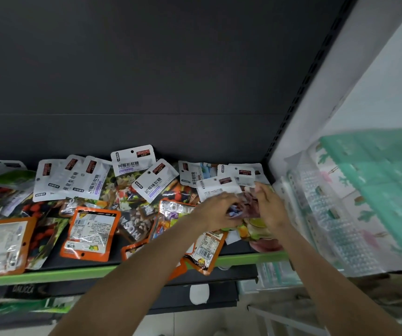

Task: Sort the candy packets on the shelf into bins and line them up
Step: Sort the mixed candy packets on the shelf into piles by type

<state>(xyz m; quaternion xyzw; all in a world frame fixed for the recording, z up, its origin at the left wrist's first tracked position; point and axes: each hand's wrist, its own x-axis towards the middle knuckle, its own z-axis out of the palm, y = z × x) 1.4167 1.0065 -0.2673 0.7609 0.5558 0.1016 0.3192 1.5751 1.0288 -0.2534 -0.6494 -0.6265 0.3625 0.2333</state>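
Observation:
Several candy packets lie in a loose heap on the dark shelf (146,259) with a green front edge. White-topped packets (132,163) lean at the back; orange-framed packets (91,232) lie flat in front. At the right end of the shelf my left hand (215,210) and my right hand (269,207) both grip a clear packet with purple candies (244,204) between them, just above the pile. One orange packet (207,251) overhangs the shelf's front edge below my left forearm.
The shelf's dark back panel (146,81) and slotted upright (289,112) rise behind. To the right stand clear plastic bins (323,214) and a blurred mint-green bin (386,185). Lower shelves (122,287) and floor show below.

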